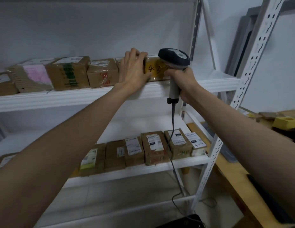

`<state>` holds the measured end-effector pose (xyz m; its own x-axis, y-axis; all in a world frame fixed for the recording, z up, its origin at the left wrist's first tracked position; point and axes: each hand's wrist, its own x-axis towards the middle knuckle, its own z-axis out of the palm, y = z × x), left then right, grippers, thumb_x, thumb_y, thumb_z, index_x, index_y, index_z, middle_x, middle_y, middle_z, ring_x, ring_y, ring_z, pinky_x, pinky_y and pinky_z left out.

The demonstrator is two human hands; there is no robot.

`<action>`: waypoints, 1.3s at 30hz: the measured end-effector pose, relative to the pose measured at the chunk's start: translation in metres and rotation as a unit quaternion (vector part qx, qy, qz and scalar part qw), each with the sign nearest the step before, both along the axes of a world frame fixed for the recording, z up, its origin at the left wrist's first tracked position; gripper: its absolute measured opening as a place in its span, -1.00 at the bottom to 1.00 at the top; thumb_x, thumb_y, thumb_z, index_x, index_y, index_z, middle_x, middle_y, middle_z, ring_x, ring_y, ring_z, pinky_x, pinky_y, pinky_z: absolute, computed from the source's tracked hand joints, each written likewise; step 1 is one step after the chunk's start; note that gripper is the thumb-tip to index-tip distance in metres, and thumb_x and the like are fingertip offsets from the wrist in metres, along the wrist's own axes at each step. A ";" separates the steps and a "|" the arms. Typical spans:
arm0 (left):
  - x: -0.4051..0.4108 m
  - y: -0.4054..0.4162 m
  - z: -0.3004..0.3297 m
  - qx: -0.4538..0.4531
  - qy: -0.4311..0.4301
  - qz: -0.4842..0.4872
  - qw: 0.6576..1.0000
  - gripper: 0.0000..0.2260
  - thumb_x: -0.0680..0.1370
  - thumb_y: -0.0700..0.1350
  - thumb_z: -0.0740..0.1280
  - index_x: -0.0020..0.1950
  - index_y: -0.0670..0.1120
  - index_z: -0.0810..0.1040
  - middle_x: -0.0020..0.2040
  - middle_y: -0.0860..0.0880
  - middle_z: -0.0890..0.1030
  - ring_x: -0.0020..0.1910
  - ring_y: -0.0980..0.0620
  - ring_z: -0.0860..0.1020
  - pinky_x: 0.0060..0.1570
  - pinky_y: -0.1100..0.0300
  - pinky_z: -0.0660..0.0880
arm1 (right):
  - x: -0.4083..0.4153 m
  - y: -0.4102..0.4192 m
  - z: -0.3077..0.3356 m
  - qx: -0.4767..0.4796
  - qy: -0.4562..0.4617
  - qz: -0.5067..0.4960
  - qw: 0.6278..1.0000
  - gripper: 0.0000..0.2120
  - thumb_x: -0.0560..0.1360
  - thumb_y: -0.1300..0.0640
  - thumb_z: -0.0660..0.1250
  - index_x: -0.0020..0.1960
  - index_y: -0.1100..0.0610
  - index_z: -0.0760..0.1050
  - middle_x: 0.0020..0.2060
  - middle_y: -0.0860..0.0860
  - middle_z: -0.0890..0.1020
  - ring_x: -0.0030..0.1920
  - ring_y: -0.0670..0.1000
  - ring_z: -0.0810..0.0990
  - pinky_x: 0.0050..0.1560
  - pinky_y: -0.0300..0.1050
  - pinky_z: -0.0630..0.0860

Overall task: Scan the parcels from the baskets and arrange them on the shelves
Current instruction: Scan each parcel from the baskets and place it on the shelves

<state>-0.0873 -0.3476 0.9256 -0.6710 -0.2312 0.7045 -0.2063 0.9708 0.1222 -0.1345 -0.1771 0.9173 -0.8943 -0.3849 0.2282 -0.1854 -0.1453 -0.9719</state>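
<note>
Head cam view, the only one I've got. The small brown cardboard parcel wrapped in clear tape, with "4-3" scrawled on its yellowish front (155, 69), is sitting on the upper white metal shelf (209, 84), a bit right of centre frame, at the right-hand end of a row of brown taped cartons (69, 73).

Handling-wise, I'd guess it's light and fairly stiff, being a little box. The glossy tape probably makes it slippery, so I'd take it by the side edges and not trust the slick front face.

My left hand (133, 66) is reaching up from lower left, arm nearly straight, fingers curled over the parcel's top left corner and thumb along the bottom edge, so it's gripping that end.

My right hand (179, 79) comes up from lower right, wrapped tight around the pale grey handle of the black-headed barcode scanner (174, 59). The scanner head sits right in front of the parcel's right end; can't tell if it touches. Its dark cable (172, 129) dangles down past the lower shelf of labelled boxes (153, 147).
</note>
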 end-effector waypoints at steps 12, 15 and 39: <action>0.107 0.054 -0.074 -0.006 0.041 -0.006 0.999 -0.71 0.52 -0.03 0.33 0.19 -0.11 0.53 0.22 -0.12 0.46 0.23 -0.07 0.42 0.13 0.16 0.30 | 0.087 0.043 -0.059 -0.028 -0.063 0.130 0.989 -0.70 0.52 0.39 0.33 0.19 0.15 0.48 0.00 0.12 0.57 0.06 0.12 0.59 0.08 0.13 0.67; 0.135 0.072 -0.118 0.015 0.028 0.003 0.999 -0.74 0.53 -0.01 0.28 0.14 -0.12 0.54 0.16 -0.13 0.48 0.18 -0.09 0.43 0.05 0.19 0.23 | 0.113 0.060 -0.097 -0.018 -0.108 0.143 0.984 -0.75 0.52 0.41 0.34 0.14 0.18 0.51 -0.05 0.15 0.58 0.01 0.13 0.61 0.05 0.14 0.68; 0.196 0.352 -0.524 0.199 -0.499 -0.324 0.779 -0.92 0.54 -0.14 0.40 0.01 -0.09 0.61 0.04 -0.04 0.51 -0.01 -0.02 0.58 0.06 0.11 0.52 | 0.264 0.370 -0.485 -0.033 -0.486 -0.283 0.826 -0.90 0.50 0.40 0.28 -0.07 0.24 0.48 -0.35 0.13 0.56 -0.38 0.03 0.55 -0.28 -0.09 0.57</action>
